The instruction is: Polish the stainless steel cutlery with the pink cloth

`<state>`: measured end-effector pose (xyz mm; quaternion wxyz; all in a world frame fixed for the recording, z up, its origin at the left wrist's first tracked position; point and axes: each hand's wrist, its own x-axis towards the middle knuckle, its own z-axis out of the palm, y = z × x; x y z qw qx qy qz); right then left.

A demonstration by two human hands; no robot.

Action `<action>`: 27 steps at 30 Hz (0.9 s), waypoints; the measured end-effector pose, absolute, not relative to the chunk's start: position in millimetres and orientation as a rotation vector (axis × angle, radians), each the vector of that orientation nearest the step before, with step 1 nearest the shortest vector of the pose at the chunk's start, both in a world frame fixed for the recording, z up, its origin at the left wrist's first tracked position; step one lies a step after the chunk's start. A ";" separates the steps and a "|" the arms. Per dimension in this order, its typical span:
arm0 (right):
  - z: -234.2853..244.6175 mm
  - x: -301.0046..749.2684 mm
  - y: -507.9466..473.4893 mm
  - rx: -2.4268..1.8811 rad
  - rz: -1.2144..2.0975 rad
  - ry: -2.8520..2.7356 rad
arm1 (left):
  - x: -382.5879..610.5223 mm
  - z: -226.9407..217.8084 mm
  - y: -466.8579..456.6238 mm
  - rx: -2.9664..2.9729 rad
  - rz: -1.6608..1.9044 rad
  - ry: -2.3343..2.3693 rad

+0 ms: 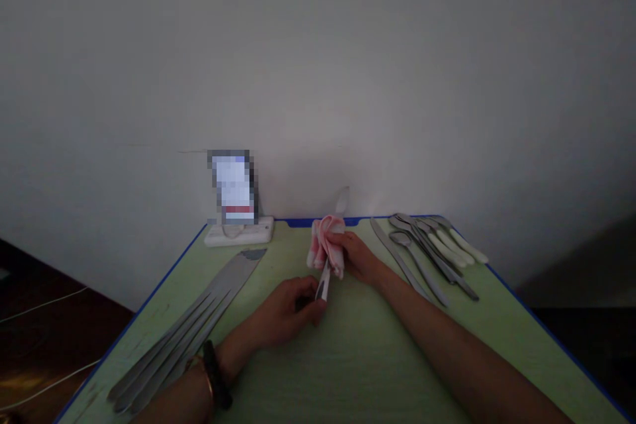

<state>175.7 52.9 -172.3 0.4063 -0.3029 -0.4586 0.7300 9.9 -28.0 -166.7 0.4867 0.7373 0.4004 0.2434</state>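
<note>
My left hand (297,303) pinches the handle end of a metal table knife (342,200), which points up and away from me above the table. My right hand (355,253) is closed on a folded pink and white cloth (322,238) wrapped around the middle of that knife. The blade tip sticks out beyond the cloth. To the left, several metal knives (199,318) lie side by side at a slant. On the right lie another knife (397,255), a spoon (417,265) and several more pieces of cutlery, some with cream handles (452,248).
The light green table (348,371) has a blue edge and stands against a grey wall (318,79). At its back left, a phone with a blurred screen (232,185) leans upright behind a white power strip (248,233). White cables (50,384) run beside the table on the left.
</note>
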 end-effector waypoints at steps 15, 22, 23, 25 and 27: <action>-165.5 179.5 48.6 -0.711 1.744 -1.601 | 5.8 -169.5 -24.6 1.888 0.610 0.971; -175.1 162.8 37.0 -0.944 1.367 -1.611 | 7.1 -170.7 -24.0 1.936 0.610 1.062; -177.1 159.8 34.6 -1.002 1.286 -1.578 | 7.0 -171.1 -24.0 1.937 0.607 1.068; -179.8 154.4 29.9 -1.080 1.164 -1.514 | 6.8 -171.9 -23.9 1.930 0.601 1.066; -180.3 150.7 26.0 -1.122 1.089 -1.476 | 6.7 -172.3 -23.8 1.914 0.599 1.062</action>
